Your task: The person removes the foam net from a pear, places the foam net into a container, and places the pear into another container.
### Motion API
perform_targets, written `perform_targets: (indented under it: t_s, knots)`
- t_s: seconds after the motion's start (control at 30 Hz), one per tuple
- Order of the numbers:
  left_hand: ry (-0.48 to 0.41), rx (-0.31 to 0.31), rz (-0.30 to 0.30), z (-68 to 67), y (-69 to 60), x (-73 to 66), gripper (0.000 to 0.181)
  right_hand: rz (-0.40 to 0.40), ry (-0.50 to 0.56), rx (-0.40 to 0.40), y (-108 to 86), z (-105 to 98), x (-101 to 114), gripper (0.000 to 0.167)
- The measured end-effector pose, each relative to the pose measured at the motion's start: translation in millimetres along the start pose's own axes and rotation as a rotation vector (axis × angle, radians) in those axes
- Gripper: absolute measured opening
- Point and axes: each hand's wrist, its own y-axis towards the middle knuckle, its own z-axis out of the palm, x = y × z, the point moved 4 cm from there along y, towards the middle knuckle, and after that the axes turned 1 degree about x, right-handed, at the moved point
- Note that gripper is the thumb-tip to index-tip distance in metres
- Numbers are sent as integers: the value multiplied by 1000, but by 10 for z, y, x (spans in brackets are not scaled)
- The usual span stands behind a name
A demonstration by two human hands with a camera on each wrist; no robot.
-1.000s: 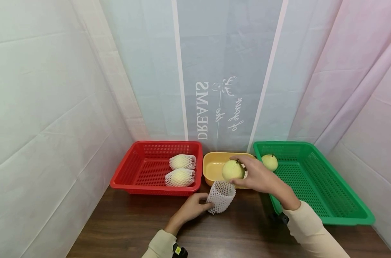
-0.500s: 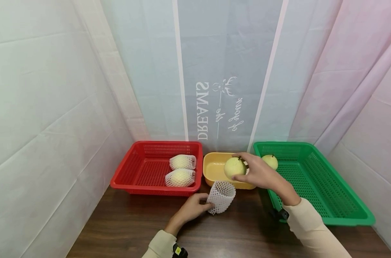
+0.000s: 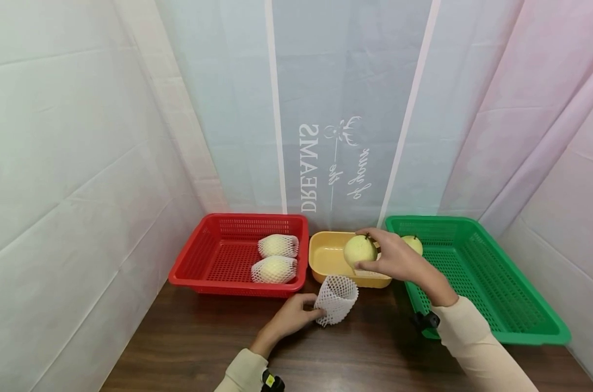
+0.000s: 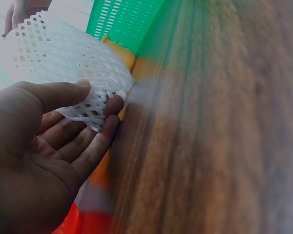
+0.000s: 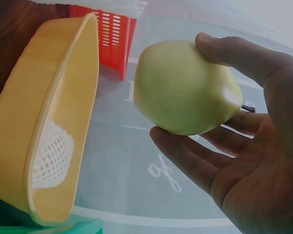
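Between thumb and fingers, my right hand holds a pale green-yellow pear above the yellow bin, its dark stem tilted toward the palm. The right wrist view shows the same pear gripped from the stem end. Low over the table, my left hand pinches the near-left edge of a white foam net sleeve, whose wide mouth faces up. In the left wrist view the thumb lies over the netting and fingers sit beneath it. Pear and sleeve are apart.
A red basket at left contains two net-wrapped pears. The yellow bin in the middle has another foam net inside. At right, a green basket holds a bare pear. Fabric walls enclose the back and sides.
My right hand has moved slightly right and back with the pear, away from the sleeve. My left hand and the sleeve stay nearly where they were.
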Motion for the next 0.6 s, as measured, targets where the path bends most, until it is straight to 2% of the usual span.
perform_targets:
  t_s: [0.6]
  knots:
    - [11,7,15,8,0,11,15,93,-21,22,2,-91,-205,72]
